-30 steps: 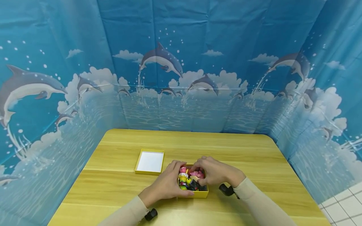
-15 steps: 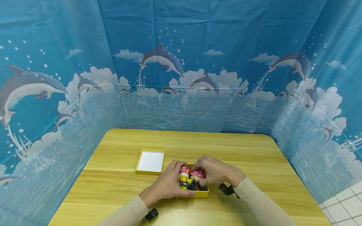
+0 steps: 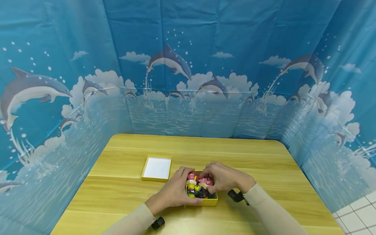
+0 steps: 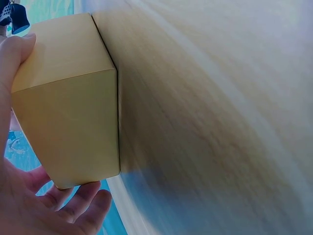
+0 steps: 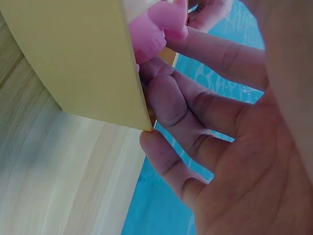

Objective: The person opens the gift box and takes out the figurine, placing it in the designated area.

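Observation:
A yellow box (image 3: 209, 202) stands on the table, packed with small toy figures. My left hand (image 3: 175, 190) grips it from the left, thumb on the near wall and fingers round the far one. In the left wrist view the plain box walls (image 4: 68, 117) show, with curled fingertips (image 4: 83, 200) at an edge. My right hand (image 3: 220, 178) reaches in from the right, thumb and fingers round a pink figure (image 3: 205, 181). The right wrist view shows this pink figure (image 5: 159, 27) above the rim, with two fingers dipping inside. Beside it lie a yellow figure (image 3: 191, 184) and a black one (image 3: 201, 192).
A shallow yellow lid (image 3: 157, 167) with a white inside lies face up to the left, behind the box. The wooden table (image 3: 123, 195) meets a blue dolphin curtain (image 3: 188, 114) at its back and sides. White floor tiles (image 3: 355, 212) show at lower right.
The hands, box and figures keep nearly the same places. The whole head view has drifted very slightly to the right.

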Available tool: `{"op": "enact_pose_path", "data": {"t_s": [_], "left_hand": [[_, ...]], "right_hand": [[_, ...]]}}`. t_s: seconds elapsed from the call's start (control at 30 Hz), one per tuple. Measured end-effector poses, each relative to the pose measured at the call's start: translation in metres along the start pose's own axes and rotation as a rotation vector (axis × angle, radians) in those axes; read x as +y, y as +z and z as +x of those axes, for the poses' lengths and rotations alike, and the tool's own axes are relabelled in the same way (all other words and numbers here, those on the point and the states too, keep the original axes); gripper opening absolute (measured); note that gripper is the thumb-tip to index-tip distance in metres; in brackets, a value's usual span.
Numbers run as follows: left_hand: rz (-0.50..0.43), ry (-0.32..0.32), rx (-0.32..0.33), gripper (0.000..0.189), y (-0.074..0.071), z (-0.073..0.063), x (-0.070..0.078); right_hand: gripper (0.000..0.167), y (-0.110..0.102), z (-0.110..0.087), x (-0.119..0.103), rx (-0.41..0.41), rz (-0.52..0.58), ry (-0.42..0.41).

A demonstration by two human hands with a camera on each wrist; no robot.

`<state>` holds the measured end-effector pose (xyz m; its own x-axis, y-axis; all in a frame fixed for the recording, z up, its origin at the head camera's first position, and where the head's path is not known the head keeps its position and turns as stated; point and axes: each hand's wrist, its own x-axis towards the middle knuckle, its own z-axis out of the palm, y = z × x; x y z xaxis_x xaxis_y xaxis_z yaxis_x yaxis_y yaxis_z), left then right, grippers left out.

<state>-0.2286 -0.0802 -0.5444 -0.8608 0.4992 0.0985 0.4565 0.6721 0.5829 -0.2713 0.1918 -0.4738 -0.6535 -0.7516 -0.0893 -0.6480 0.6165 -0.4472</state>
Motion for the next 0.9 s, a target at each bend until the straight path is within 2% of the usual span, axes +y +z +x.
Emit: {"op": "enact_pose_path", "data": {"t_s": [0.27, 0.6, 0.9], "left_hand": [[0.002, 0.001, -0.003, 0.125, -0.001, 0.0, 0.002], [-0.005, -0.008, -0.005, 0.125, -0.002, 0.0, 0.003], [-0.018, -0.005, -0.002, 0.123, 0.0, 0.001, 0.001]], "right_hand": [[0.051, -0.001, -0.001, -0.003, -0.001, -0.024, 0.007], [0.048, -0.002, -0.003, -0.01, -0.009, -0.075, 0.044], [0.044, 0.001, 0.003, -0.011, -0.033, 0.011, 0.089]]}}
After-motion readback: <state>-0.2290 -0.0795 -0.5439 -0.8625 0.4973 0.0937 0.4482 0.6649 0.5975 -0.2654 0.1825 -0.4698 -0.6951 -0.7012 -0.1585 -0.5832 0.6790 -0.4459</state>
